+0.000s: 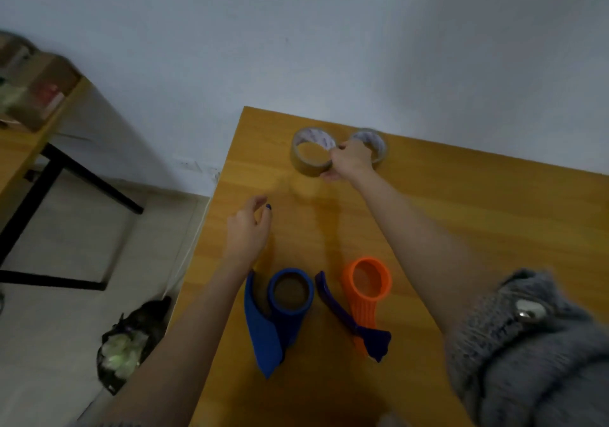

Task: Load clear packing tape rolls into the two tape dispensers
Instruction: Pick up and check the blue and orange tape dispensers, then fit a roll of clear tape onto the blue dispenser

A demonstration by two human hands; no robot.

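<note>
Near edge of wooden table [461,212]: blue dispenser [280,308] and orange dispenser [365,291] side by side, apart, both spools without tape. Left hand [247,229] beyond blue dispenser, over table, fingers loosely curled, holding nothing. Far end, near wall: two clear rolls lying flat, just beside each other. Right hand [351,159] pinches rim of left tape roll [308,155], partly covering right tape roll [372,140]. Hands well apart.
</note>
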